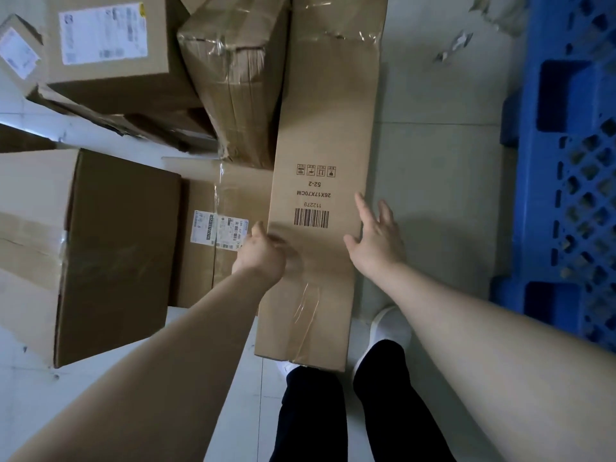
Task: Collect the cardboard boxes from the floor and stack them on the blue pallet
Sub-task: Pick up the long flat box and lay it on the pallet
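Observation:
A long narrow cardboard box (326, 128) with a barcode and "26X17X70CM" print lies lengthwise on the floor in the middle of the view. My left hand (263, 253) curls over its left edge near the barcode. My right hand (375, 236) lies with straight, spread fingers against the box's right edge. The blue pallet (566, 181) runs along the right side, with a strip of bare floor between it and the long box.
Several other cardboard boxes crowd the left: a large one (83, 248), a labelled flat one (213, 235), a taped bundle (236, 81) and a labelled box (110, 51) at the top. My legs and white shoes (390, 328) stand by the box's near end. Tape scraps (453, 48) litter the floor.

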A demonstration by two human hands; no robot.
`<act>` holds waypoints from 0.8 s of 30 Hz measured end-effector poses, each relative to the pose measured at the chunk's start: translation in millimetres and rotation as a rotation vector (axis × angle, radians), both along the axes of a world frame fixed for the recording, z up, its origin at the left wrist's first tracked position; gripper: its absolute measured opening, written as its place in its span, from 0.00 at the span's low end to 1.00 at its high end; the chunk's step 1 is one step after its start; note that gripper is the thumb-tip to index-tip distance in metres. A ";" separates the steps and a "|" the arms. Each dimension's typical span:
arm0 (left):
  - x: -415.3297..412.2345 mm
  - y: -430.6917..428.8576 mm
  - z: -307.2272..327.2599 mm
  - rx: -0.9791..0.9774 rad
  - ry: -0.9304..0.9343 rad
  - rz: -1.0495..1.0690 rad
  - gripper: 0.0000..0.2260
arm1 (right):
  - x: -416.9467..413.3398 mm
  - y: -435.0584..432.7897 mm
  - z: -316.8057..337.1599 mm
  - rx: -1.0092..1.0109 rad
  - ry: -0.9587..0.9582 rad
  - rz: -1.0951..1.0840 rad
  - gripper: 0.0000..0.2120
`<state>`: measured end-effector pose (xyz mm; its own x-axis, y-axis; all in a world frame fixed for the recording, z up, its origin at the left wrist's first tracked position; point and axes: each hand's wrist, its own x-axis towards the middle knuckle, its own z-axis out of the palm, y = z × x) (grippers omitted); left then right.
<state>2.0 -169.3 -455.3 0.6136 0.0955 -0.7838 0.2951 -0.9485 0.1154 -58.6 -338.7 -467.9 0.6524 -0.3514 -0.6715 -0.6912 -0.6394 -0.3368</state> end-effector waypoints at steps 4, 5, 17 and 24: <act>-2.4 -6.8 -10.5 -0.054 -0.017 0.051 0.20 | -4.4 -3.9 -18.2 0.021 0.045 0.022 0.34; -4.1 -9.8 -9.9 -0.056 -0.025 0.061 0.20 | -6.4 -6.2 -19.9 0.022 0.061 0.026 0.34; -61.8 -75.5 -15.8 -0.242 -0.101 0.028 0.22 | -31.5 -62.6 -43.7 0.119 0.030 -0.330 0.39; -71.8 -97.4 -50.5 -0.429 -0.069 0.310 0.12 | -52.7 -88.0 -73.7 0.201 0.038 -0.639 0.58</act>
<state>-69.8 -266.7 -505.8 0.6592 -0.0395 -0.7509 0.5318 -0.6815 0.5027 -111.3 -426.8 -541.6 0.3320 -0.5261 -0.7829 -0.9268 -0.0275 -0.3746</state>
